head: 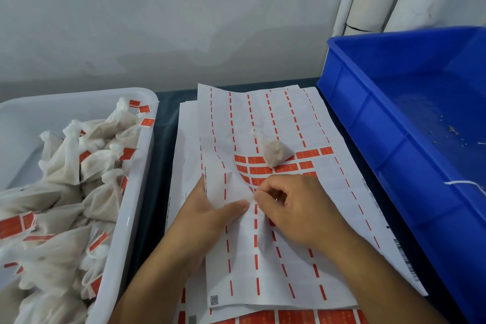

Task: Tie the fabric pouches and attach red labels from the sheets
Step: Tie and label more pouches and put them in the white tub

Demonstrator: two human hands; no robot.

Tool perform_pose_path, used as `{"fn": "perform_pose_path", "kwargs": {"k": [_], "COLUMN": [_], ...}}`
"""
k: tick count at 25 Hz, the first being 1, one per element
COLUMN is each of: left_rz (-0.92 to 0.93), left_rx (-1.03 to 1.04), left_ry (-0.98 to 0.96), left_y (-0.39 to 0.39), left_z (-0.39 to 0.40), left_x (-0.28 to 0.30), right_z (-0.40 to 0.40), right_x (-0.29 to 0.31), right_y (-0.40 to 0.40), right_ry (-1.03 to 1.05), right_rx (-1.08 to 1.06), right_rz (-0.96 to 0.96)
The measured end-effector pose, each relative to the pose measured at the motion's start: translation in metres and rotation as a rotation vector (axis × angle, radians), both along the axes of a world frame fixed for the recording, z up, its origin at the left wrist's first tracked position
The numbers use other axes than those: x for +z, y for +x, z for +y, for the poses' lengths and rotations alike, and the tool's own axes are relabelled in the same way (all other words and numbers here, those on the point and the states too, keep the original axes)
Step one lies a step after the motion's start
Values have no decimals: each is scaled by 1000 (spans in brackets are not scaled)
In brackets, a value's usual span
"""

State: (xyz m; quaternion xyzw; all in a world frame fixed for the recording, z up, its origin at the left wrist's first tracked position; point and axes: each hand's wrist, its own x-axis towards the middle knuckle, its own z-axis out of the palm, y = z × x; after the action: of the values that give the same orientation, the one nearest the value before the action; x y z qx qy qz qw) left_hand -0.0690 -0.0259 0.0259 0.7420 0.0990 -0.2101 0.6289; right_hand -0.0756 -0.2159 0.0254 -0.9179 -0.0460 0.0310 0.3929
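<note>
A small tied fabric pouch (272, 150) lies on the top label sheet (286, 250), which is mostly peeled, with a few red labels (259, 169) left near its middle. My left hand (207, 216) presses the sheet down and pinches a raised fold of it between thumb and fingers. My right hand (292, 205) has its fingers curled, and its fingertips pick at the sheet right beside the left thumb, just below the remaining labels. What the right fingertips hold is hidden.
A white tub (136, 192) on the left holds several tied pouches with red labels. A blue crate (373, 123) stands on the right with a bit of white string and crumbs inside. More label sheets (297, 317) lie underneath, and the wall stands behind.
</note>
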Motion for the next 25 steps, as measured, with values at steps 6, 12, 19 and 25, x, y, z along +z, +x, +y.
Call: {"fn": "perform_pose_path", "kwargs": {"k": [6,12,19,25], "left_rz": [25,15,10,7], "left_rx": [-13,-14,-19,6], "left_ry": [12,34,57,52], "left_y": [1,2,-1,-1], "left_z": [3,4,2,5], "left_x": [3,5,7,10], "right_z": [2,-1,0,4], "right_x": [-1,7,7,1], "right_y": [0,0,-2,-1], "right_ry": [7,27,-8,12], "right_rx": [-17,2,19,-38], "right_rz": [7,23,26,31]}}
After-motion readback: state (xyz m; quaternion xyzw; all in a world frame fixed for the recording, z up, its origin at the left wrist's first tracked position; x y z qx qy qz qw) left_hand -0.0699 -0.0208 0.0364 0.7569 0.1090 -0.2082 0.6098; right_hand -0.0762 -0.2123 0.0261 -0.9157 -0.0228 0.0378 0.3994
